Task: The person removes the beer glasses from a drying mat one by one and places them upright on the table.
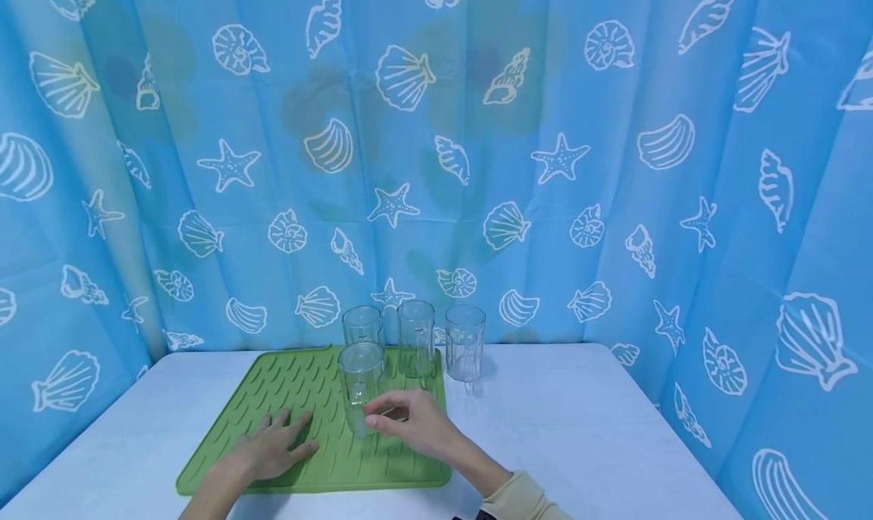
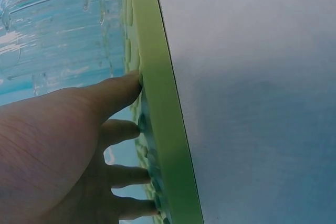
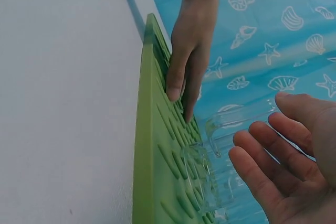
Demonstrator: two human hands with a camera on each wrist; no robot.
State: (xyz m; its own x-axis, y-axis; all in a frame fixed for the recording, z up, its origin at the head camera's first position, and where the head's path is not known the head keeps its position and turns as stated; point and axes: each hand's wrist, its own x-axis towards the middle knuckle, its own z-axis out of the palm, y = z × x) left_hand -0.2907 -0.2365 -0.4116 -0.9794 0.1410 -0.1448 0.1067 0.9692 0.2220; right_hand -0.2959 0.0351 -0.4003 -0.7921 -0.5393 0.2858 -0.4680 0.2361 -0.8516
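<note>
A clear glass mug (image 1: 361,383) stands on the ribbed green drying mat (image 1: 273,383). My right hand (image 1: 412,421) is at the near right side of this mug, thumb and forefinger pinching its handle (image 3: 212,132); the other fingers are loosely bent in the right wrist view. My left hand (image 1: 273,448) rests on the mat's left front part with its fingers spread, fingertips (image 2: 134,129) touching the ridges. Behind the nearest mug are a second glass mug (image 1: 362,324) and a third (image 1: 416,338), both on the mat.
Another glass mug (image 1: 465,343) stands on the white table (image 1: 566,421), just right of the mat, its handle toward me. A blue curtain (image 1: 436,186) with white shell and starfish prints hangs behind the table and along both sides.
</note>
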